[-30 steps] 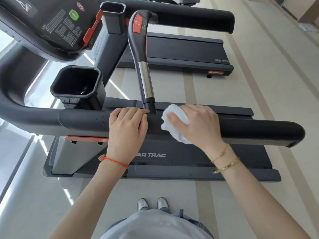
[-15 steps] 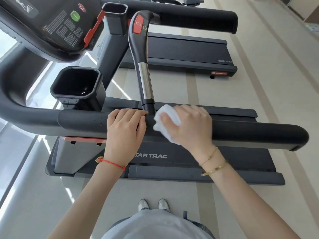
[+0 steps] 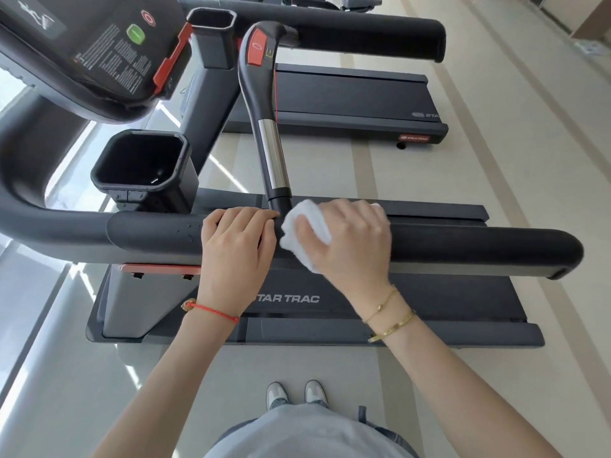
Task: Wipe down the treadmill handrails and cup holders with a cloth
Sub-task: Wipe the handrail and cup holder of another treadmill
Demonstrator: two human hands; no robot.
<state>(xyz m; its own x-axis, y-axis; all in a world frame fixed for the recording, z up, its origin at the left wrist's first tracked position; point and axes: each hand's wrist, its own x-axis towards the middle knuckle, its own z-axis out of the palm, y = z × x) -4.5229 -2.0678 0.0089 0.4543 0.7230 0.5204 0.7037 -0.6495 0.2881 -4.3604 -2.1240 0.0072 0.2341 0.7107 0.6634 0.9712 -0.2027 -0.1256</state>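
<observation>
A thick black padded handrail (image 3: 479, 247) runs across the view in front of me. My left hand (image 3: 236, 249) grips it with curled fingers, just left of where an upright bar (image 3: 269, 150) with a steel section joins the rail. My right hand (image 3: 352, 241) holds a white cloth (image 3: 302, 231) and presses it against the handrail right beside that joint; most of the cloth is hidden under the hand. A black cup holder (image 3: 140, 163) sits behind the rail at the left, and a second cup holder (image 3: 211, 26) stands farther back.
The treadmill console (image 3: 89, 44) with a green button hangs at the upper left. The treadmill deck (image 3: 429, 299) lies below the rail. A far handrail (image 3: 363, 31) and a second treadmill (image 3: 350, 100) lie beyond. My shoes (image 3: 296, 393) stand on pale floor.
My right hand slid the cloth leftward along the handrail until it reached the base of the upright bar. My left hand kept its grip in the same spot.
</observation>
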